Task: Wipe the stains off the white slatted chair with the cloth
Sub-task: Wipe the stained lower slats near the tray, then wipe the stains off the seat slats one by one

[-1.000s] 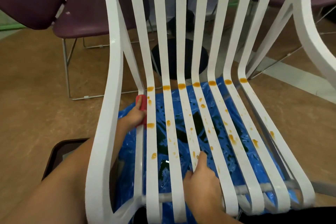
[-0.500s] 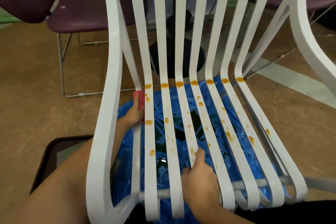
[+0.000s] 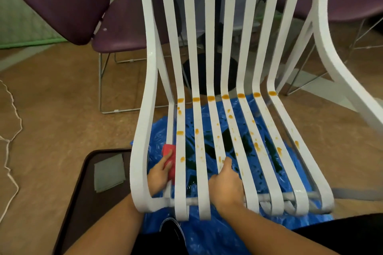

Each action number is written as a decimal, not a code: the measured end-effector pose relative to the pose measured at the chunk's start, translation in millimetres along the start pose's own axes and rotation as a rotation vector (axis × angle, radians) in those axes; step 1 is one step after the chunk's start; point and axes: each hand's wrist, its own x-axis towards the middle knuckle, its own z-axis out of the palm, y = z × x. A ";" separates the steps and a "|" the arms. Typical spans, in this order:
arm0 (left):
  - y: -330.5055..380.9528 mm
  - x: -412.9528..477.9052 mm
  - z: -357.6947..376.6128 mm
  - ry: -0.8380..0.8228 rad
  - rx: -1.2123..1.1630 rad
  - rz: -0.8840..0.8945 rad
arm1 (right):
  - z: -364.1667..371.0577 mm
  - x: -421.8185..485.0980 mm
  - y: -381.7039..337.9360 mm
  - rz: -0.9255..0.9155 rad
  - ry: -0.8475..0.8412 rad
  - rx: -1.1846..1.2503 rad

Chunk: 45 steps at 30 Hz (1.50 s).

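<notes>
The white slatted chair fills the view, its seat slats dotted with orange stains along the bend and further down. A red cloth lies pressed against the leftmost narrow slat near the seat's front, under my left hand. The chair's thick left frame partly hides that hand. My right hand grips the middle slats at the front of the seat, thumb up along a slat.
A blue plastic sheet covers the floor under the chair. A dark tray with a grey folded cloth lies at lower left. Purple chairs and a table base stand behind. A white cord trails at far left.
My left hand has slid the red cloth down the leftmost slat from near the bend toward the seat's front. The view has pulled back and tilted up. My right hand keeps its grip.
</notes>
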 end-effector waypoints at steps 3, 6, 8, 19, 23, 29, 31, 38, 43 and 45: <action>15.9 -31.7 0.5 0.065 0.020 -0.014 | -6.4 -5.1 -2.0 -0.018 -0.001 0.025; 44.9 -60.4 -5.5 0.207 -0.157 -0.041 | -10.1 -6.9 -0.9 -0.038 -0.031 0.050; 72.1 -78.7 -18.4 0.301 -0.412 -0.072 | -13.7 -5.9 -0.1 -0.051 -0.096 0.091; 167.2 -170.1 -86.2 1.134 -0.526 0.428 | -86.9 -44.9 -49.6 -0.273 -0.172 0.387; 223.5 -216.0 -36.6 0.893 -0.681 0.565 | -103.5 -73.9 -74.6 -0.428 -0.213 0.814; 208.0 -201.5 32.7 0.610 -0.630 0.518 | -106.8 -94.2 -72.5 -0.488 -0.276 1.015; 194.8 -190.3 38.9 0.592 -0.606 0.458 | -99.9 -89.1 -65.7 -0.419 -0.276 0.976; 172.9 -164.1 41.9 0.379 -0.614 0.380 | -88.8 -67.8 -65.3 -0.210 -0.287 0.950; 161.9 -149.9 44.6 0.422 -0.922 0.022 | -79.0 -51.3 -58.5 -0.169 -0.301 0.907; 154.8 -142.4 42.2 0.367 -1.136 -0.205 | -78.6 -47.7 -54.2 -0.198 -0.297 0.854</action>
